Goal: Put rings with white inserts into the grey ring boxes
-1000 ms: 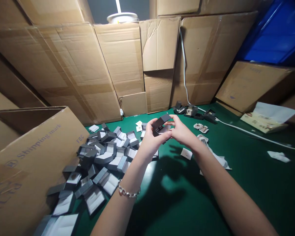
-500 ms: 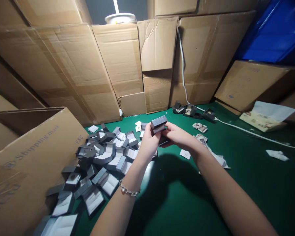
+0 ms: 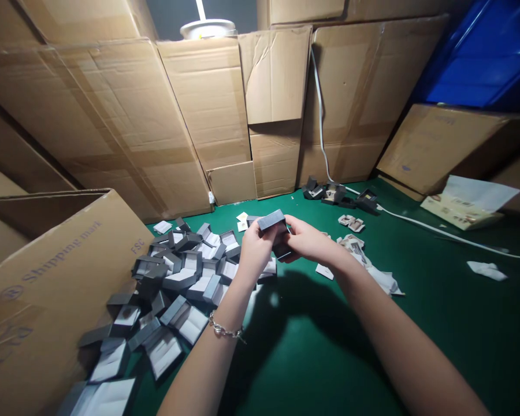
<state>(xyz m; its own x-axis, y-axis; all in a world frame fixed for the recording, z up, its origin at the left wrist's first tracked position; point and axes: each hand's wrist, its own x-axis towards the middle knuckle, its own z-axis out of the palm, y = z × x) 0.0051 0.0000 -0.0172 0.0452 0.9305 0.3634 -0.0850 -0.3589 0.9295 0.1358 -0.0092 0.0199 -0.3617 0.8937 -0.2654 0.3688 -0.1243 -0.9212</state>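
Note:
Between my two hands, above the green table, is a small dark grey hinged gift box with its lid raised. My left hand grips the box from the left, its thumb across the opening. From the right, my right hand holds it, fingers wrapped round the lower part. What lies inside the box is hidden by the fingers. Left of my hands spreads a pile of similar open grey boxes with white linings.
A large carton stands at the left, and stacked cartons wall off the back. Several dark boxes lie at the back right near a white cable. Crumpled paper, a tissue pack and a blue bin are to the right.
Both hands have shifted slightly left with the box. Its lid has tilted further from the lower part, and the gap between the two looks wider.

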